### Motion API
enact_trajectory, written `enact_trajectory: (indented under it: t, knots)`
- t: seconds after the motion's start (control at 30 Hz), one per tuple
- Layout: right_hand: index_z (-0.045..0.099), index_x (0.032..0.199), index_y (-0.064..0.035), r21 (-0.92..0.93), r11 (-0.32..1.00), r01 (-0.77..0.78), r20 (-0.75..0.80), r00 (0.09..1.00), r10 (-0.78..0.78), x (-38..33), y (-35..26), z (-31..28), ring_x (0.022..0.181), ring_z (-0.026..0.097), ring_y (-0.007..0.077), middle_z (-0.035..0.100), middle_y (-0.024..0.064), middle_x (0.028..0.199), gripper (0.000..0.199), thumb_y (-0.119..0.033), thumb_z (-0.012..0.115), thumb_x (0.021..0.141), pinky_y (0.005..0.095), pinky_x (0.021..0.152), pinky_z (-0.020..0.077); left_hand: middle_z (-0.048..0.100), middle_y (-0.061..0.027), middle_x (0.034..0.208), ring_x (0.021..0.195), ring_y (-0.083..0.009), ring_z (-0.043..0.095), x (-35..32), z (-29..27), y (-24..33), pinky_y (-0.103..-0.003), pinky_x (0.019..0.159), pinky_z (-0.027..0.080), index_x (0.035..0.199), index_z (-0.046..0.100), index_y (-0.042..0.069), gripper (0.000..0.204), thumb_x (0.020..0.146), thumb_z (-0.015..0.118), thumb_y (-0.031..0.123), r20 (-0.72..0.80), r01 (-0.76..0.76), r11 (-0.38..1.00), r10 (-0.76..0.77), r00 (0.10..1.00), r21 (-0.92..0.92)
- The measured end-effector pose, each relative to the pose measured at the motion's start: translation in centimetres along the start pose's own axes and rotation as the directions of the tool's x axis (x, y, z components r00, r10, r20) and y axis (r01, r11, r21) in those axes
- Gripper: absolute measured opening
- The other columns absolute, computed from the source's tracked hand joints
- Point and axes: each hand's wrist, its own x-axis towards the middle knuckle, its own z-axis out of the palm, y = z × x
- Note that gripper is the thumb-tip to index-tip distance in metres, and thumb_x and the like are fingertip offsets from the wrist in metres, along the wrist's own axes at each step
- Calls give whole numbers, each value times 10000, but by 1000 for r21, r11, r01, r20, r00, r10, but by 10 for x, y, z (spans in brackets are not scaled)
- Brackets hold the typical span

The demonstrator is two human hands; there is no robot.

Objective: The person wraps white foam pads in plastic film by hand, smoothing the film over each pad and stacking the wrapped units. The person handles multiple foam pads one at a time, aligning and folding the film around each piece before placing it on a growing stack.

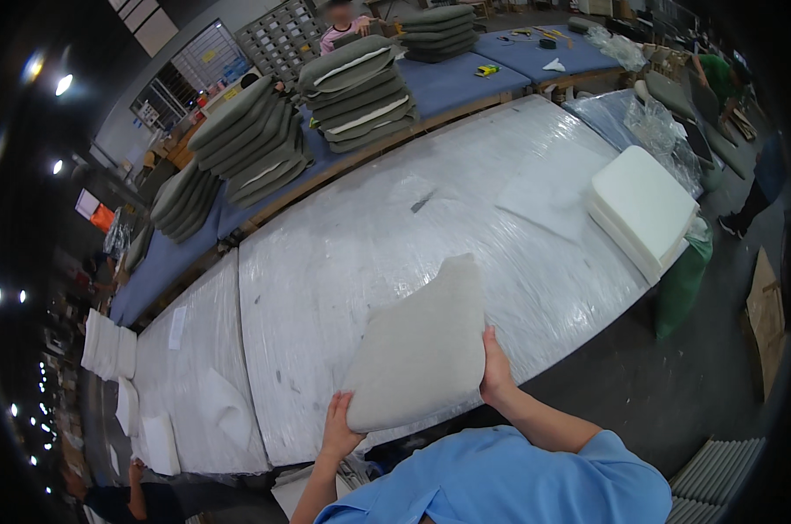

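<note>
Pale-grey, rounded-cornered seat cushion gripped between two bare hands

Hands: 2, both loaded. The left hand pinches the lower left corner; the right hand presses the right edge, fingers up along the side. Cushion count in grip: 1, in front of the blue-shirted torso, over the near edge of a large table covered in clear plastic film. Contact with the film: cannot tell.

Labels: 1 white paper strip lies on the film, left section; 1 small yellow-and-green packet lies on the long blue-topped table beyond. Any print on either is too small to read.

Counts: grey-green cushion stacks on the blue top, at least 4; white foam pad stack at the film-covered table's right end, 1. Other people: at least 3, including one in a pink top behind the stacks.
</note>
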Motion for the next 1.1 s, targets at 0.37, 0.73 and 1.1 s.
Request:
enact_trajectory:
  t: [0.37,0.73,1.1]
  knots:
    - [353,1581,4,-99,972,214,-159,961,-228,-5,-1,2,1497,336,272,355,167,1631,754,-575,343,1098,374,1227,275,476,-173,1490,1337,-309,513,-4,12,-1,-422,1087,476,1625,144,80,1335,568,956,-1,105,411,623,-467,878,-666]
    - [398,1580,-40,-671,706,227,-20,946,-324,-3,-13,21,1339,483,297,444,144,1444,671,-515,268,1126,386,1129,382,456,-137,1495,1331,-322,520,27,-43,-22,-474,976,582,1634,206,163,1252,597,838,-142,173,399,458,-459,871,-794]
    - [271,1641,-88,-323,904,278,184,956,-228,-2,-22,30,1156,639,233,381,152,1603,757,-614,259,1097,351,959,502,457,-94,1502,1386,-310,471,71,-96,-39,-464,1062,506,1630,251,199,1160,651,746,-179,194,381,415,-426,884,-826]
